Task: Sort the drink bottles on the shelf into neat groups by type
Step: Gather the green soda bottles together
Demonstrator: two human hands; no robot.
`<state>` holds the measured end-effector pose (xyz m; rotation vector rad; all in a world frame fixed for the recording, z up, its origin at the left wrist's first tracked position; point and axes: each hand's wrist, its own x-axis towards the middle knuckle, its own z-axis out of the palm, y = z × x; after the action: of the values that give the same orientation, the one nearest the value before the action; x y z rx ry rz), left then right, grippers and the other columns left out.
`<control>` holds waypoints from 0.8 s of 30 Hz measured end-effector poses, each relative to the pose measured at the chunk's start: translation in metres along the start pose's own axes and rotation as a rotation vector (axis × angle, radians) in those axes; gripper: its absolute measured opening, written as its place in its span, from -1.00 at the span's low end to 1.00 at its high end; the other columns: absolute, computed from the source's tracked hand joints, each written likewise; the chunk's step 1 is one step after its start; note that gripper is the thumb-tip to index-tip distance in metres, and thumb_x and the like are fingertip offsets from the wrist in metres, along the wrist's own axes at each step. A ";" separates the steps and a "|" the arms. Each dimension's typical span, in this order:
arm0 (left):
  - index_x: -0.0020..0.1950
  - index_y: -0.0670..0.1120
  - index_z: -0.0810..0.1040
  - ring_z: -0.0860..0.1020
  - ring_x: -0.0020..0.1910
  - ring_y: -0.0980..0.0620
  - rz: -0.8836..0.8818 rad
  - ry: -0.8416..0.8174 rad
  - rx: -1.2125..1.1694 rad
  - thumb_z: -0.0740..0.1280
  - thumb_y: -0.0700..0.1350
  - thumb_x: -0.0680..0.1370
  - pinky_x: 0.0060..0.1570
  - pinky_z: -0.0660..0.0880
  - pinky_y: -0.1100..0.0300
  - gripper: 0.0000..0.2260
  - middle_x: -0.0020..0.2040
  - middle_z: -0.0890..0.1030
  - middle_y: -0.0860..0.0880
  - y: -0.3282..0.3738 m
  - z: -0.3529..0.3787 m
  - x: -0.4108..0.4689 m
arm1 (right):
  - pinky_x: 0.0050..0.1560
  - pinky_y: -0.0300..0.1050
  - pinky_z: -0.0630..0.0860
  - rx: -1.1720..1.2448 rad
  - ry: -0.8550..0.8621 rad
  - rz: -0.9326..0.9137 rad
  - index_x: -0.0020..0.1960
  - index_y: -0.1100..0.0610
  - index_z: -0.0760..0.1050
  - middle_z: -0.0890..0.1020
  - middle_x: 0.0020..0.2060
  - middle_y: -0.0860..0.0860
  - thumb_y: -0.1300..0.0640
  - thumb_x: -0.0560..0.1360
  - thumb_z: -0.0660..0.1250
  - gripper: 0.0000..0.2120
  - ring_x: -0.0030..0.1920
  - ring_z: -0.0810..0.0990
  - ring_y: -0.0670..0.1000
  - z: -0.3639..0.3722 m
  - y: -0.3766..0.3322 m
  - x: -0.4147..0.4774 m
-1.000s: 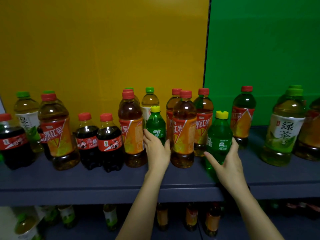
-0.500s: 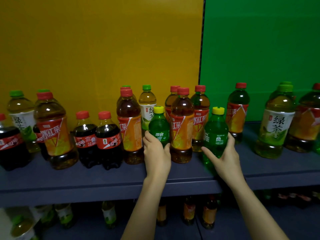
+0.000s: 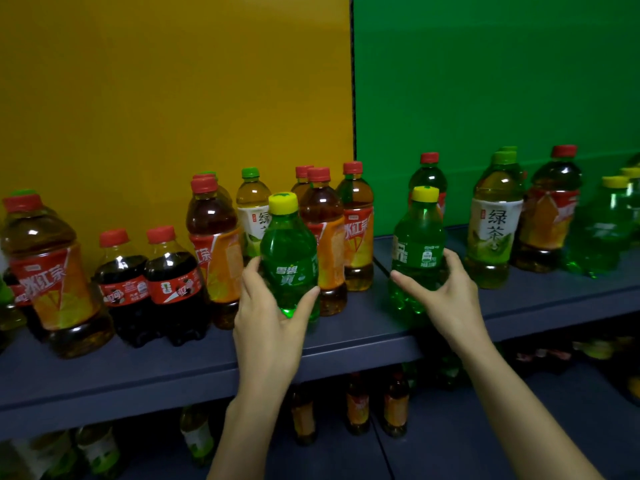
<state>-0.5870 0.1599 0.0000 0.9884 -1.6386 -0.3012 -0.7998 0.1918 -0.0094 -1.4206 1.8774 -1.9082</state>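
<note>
Left of the panel seam (image 3: pixel 353 116), a green soda bottle (image 3: pixel 289 261) is gripped by the left hand (image 3: pixel 270 327), fingers curled round it. The iced-tea bottles (image 3: pixel 327 237) just behind could be toppled by a careless swing. Right of the seam, a second green soda bottle (image 3: pixel 417 251) is clasped by the right hand (image 3: pixel 450 299). A slip is possible.

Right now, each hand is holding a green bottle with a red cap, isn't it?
Not quite. The head view shows the left cap and the right cap are yellow, not red. The rest is right: the left hand holds the left green bottle, and the right hand holds the right green bottle.
</note>
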 end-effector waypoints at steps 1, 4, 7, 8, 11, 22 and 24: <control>0.38 -0.07 0.22 0.49 0.17 0.02 0.003 -0.005 -0.042 0.47 0.03 0.36 0.12 0.47 0.15 -0.31 0.26 0.46 -0.05 0.008 0.002 0.000 | 0.04 -0.33 0.49 0.007 -0.002 -0.011 0.27 0.10 0.39 0.60 0.07 -0.04 -0.01 0.27 0.53 -0.36 0.02 0.56 -0.14 -0.011 -0.001 0.000; 0.28 -0.03 0.32 0.52 0.01 0.23 0.012 -0.044 -0.173 0.55 -0.05 0.27 0.02 0.50 0.37 -0.34 0.07 0.50 0.08 0.036 0.018 -0.002 | -0.13 -0.59 0.39 0.002 0.010 -0.036 0.24 0.08 0.43 0.60 0.01 -0.10 0.00 0.25 0.54 -0.39 -0.05 0.51 -0.29 -0.050 -0.001 0.002; 0.19 0.03 0.36 0.55 -0.03 0.22 0.025 -0.137 -0.274 0.57 -0.07 0.23 -0.08 0.51 0.44 -0.38 -0.01 0.52 0.15 0.067 0.049 -0.009 | -0.03 -0.48 0.41 -0.028 0.043 -0.039 0.23 0.05 0.44 0.60 0.00 -0.12 -0.03 0.22 0.55 -0.38 -0.01 0.52 -0.26 -0.096 0.003 0.004; 0.17 0.04 0.36 0.57 -0.03 0.18 0.021 -0.167 -0.311 0.58 -0.07 0.22 -0.08 0.52 0.40 -0.38 -0.01 0.54 0.14 0.078 0.062 -0.012 | 0.04 -0.36 0.46 -0.033 0.057 -0.033 0.23 0.05 0.44 0.61 0.00 -0.12 -0.04 0.21 0.55 -0.36 0.01 0.54 -0.22 -0.114 0.006 0.005; 0.17 0.05 0.37 0.59 -0.01 0.12 0.001 -0.225 -0.410 0.61 -0.03 0.18 -0.05 0.55 0.28 -0.35 0.01 0.57 0.09 0.112 0.106 -0.026 | 0.16 -0.08 0.51 -0.069 0.087 -0.019 0.22 0.01 0.44 0.61 0.04 -0.11 -0.12 0.16 0.54 -0.32 0.08 0.57 -0.08 -0.169 0.019 0.008; 0.24 -0.04 0.46 0.59 0.04 0.10 -0.060 -0.401 -0.647 0.53 0.11 0.10 0.04 0.57 0.08 -0.25 0.06 0.60 0.06 0.232 0.263 -0.088 | 0.11 -0.04 0.55 -0.166 0.183 0.052 0.22 0.03 0.44 0.61 0.06 -0.10 -0.17 0.12 0.50 -0.28 0.07 0.58 -0.11 -0.365 0.091 0.020; 0.23 -0.03 0.46 0.58 0.03 0.11 -0.054 -0.431 -0.651 0.54 0.10 0.11 0.02 0.58 0.11 -0.28 0.05 0.60 0.07 0.249 0.289 -0.095 | 0.09 -0.04 0.56 -0.172 0.202 0.059 0.22 0.04 0.44 0.62 0.05 -0.10 -0.17 0.12 0.50 -0.27 0.05 0.59 -0.12 -0.389 0.103 0.028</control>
<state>-0.9560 0.2958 0.0045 0.4834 -1.7158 -1.0677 -1.1235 0.4326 -0.0014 -1.2391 2.1966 -1.9696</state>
